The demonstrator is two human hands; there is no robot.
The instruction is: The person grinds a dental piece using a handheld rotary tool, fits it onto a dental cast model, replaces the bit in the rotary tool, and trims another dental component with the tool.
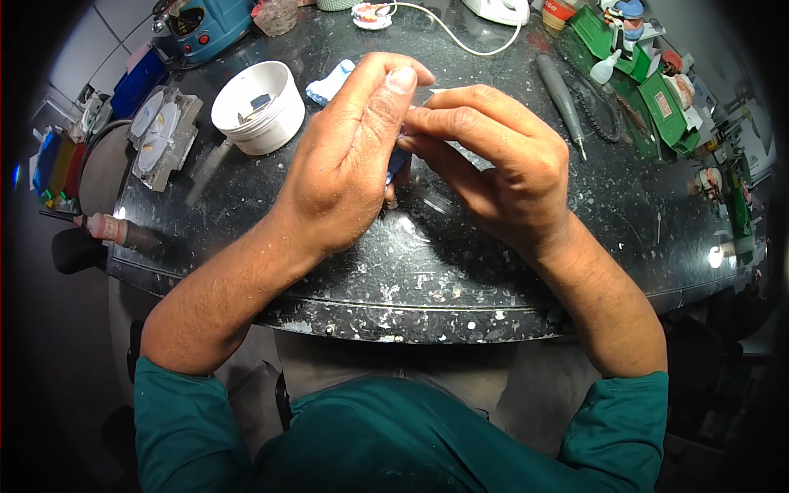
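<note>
My left hand (pixel 345 164) curls over the middle of the dark worktop, thumb up, closed around a small blue piece (pixel 396 167) that is mostly hidden behind it. My right hand (pixel 505 164) meets it from the right, its fingers bent and their tips pinched at the piece beside my left thumb; exactly what they grip is hidden. Just beyond my left hand lies a pale blue-and-white moulded piece (pixel 325 82). To the left stands a white round tub (pixel 255 127) with small dark bits inside.
Grey handpiece tool (pixel 559 99) with coiled cord at right, beside green trays (pixel 662 111) with dental models. Blue machine (pixel 201 33) and small model (pixel 371 16) at the back. Plate device (pixel 160 135) and pink bottle (pixel 109 228) at left. The worktop's front edge (pixel 386 329) curves below my forearms.
</note>
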